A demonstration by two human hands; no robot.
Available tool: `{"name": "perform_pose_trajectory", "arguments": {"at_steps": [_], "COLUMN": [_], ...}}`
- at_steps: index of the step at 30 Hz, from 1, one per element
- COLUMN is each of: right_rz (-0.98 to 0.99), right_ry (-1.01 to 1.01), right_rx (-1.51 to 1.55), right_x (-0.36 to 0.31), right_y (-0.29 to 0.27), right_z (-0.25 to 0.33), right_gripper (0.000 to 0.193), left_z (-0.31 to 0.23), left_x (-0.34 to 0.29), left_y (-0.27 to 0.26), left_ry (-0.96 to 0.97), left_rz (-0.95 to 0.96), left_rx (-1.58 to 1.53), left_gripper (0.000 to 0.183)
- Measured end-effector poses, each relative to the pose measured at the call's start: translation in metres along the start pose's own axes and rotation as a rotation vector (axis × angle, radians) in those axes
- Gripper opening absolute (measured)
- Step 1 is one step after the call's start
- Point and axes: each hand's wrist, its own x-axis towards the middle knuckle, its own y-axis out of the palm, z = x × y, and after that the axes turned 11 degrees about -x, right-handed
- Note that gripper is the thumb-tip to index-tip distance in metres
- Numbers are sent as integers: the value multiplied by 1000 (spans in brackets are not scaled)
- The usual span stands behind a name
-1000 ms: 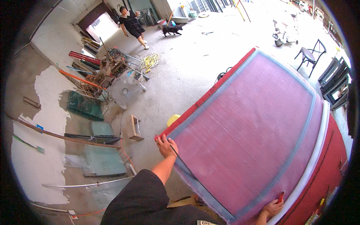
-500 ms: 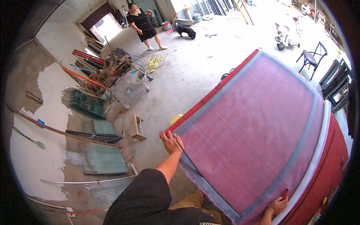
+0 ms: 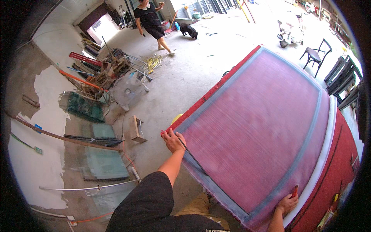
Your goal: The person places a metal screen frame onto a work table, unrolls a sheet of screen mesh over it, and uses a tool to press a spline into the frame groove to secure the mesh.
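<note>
A mesh screen panel (image 3: pixel 255 127) with a grey-blue frame lies over a red-covered table. My left hand (image 3: pixel 173 140) rests at its near left corner, fingers stretched apart over the edge. From beside that hand a thin black strip (image 3: pixel 201 166) runs along the near side of the frame toward the lower right corner. My right hand (image 3: pixel 286 205) is closed around a small red-handled tool (image 3: pixel 295 191) near that lower right corner, close to a long white roll (image 3: pixel 322 162) along the right side. The tool's working end is too small to make out.
Left of the table stand a wooden stool (image 3: pixel 136 129), a fan (image 3: pixel 127 92), glass sheets (image 3: pixel 106 162) and scrap. Across the floor are a person (image 3: pixel 148 19), a black dog (image 3: pixel 188 30), yellow cord (image 3: pixel 153 63), a white scooter (image 3: pixel 290 34) and a black chair (image 3: pixel 316 56).
The person at the back has stepped nearer and lowered one arm. My view has shifted slightly. Both my hands stay at the same corners, and the black strip now lies straighter along the frame.
</note>
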Motion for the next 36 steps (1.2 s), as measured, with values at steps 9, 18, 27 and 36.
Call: {"name": "perform_pose_trajectory", "arguments": {"at_steps": [9,18,27,36], "right_rz": [70,31,22,58], "right_ry": [17,-16,13,22], "right_rx": [43,67,70,86], "right_x": [5,4,5,5], "right_y": [-24,-26,-25,-33], "right_z": [12,7,11,15], "right_gripper": [42,41,40,41], "left_z": [1,-2,-1,-2], "left_x": [0,-1,0,1], "left_y": [2,0,2,0], "left_ry": [28,16,30,8], "left_rz": [6,-6,-12,19], "left_rx": [-29,-29,6,-16], "left_gripper": [46,44,46,44]}}
